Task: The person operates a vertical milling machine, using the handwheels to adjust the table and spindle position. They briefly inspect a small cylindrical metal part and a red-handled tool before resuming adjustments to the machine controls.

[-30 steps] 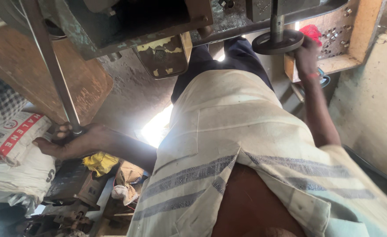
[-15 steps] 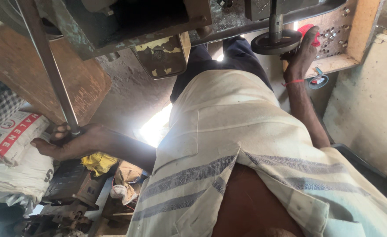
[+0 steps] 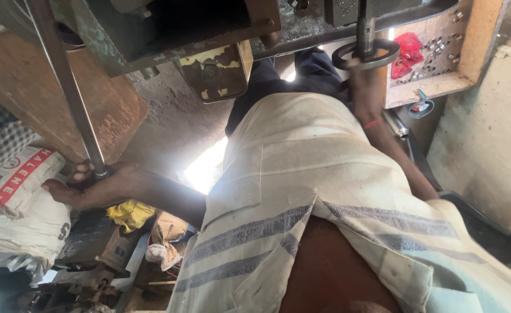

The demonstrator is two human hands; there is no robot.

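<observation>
I look down along my own body in a cream shirt with grey stripes. My left hand (image 3: 90, 186) is closed around the lower end of a long steel rod (image 3: 64, 81) that slants up to the top left. My right hand (image 3: 364, 87), with a red thread at the wrist, reaches up to a dark round handwheel (image 3: 367, 53) on a vertical spindle and grips its near rim. Above both hands hangs a worn green machine body (image 3: 168, 29).
A wooden box (image 3: 470, 52) with bolts and a red cloth (image 3: 407, 49) sits right of the handwheel. White printed sacks (image 3: 18, 197) lie at the left. Yellow cloth (image 3: 129, 213), rags and metal scrap lie below my left hand. A concrete wall (image 3: 487, 145) stands at the right.
My right hand has slid from the right side of the handwheel, where it covered the red cloth, to the wheel's near rim. My left hand stays on the rod.
</observation>
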